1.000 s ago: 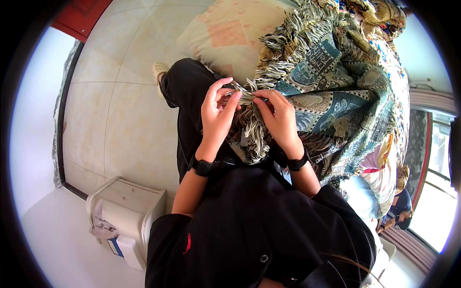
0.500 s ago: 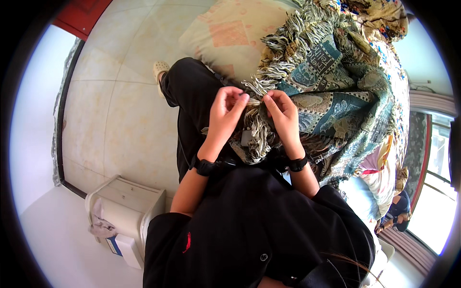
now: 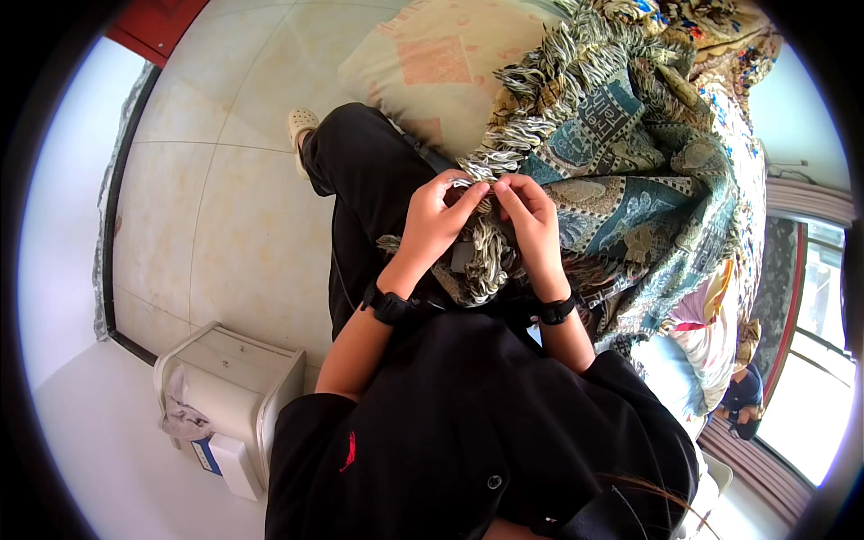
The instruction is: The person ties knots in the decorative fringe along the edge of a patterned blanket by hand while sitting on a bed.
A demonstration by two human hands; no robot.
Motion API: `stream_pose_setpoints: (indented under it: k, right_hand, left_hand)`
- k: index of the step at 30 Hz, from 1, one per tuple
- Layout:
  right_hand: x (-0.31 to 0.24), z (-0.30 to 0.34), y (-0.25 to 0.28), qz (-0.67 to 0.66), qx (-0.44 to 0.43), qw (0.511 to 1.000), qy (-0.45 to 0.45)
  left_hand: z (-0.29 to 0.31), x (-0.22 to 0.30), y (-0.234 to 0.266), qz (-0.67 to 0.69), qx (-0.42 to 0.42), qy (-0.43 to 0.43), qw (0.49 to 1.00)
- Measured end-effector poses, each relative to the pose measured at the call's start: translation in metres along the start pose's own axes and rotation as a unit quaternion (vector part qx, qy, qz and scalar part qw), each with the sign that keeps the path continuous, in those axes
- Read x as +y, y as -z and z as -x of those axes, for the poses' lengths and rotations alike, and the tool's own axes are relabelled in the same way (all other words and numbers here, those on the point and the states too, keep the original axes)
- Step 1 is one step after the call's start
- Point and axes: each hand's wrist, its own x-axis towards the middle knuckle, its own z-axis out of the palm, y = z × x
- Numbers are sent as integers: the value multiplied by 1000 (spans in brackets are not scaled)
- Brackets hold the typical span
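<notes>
A woven blanket (image 3: 621,211) in teal, beige and black lies across my lap and the bed, with a thick fringe (image 3: 526,117) of black and cream strands along its edge. My left hand (image 3: 436,216) pinches strands of this fringe between thumb and fingers. Close beside it, my right hand (image 3: 533,216) is closed on the fringe too, its thumb and fingertips pressed together. The two sets of fingertips nearly meet. Below them more of the fringe hangs between my wrists, and a small grey piece (image 3: 463,256) shows there. Each wrist wears a black band.
A patterned beige and pink cushion or bedding (image 3: 432,63) lies ahead. To the left stands a white cabinet (image 3: 238,360) with a cloth and a white box on its side. Tiled floor (image 3: 180,225) stretches left. Another person (image 3: 744,396) is at far right, near the window (image 3: 814,396).
My left hand has moved slightly right, bringing its fingertips closer to my right hand's at the fringe. My right hand has hardly moved.
</notes>
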Motion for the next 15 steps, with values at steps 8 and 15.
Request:
stream_pose_setpoints:
  k: [8, 15]
  right_hand:
    - [-10, 1, -1, -70, -2, 996, -53]
    - [3, 0, -4, 37, -15, 999, 20]
  left_hand:
    - [0, -1, 4, 16, 12, -17, 1000]
    - [-2, -3, 4, 44, -15, 4, 999]
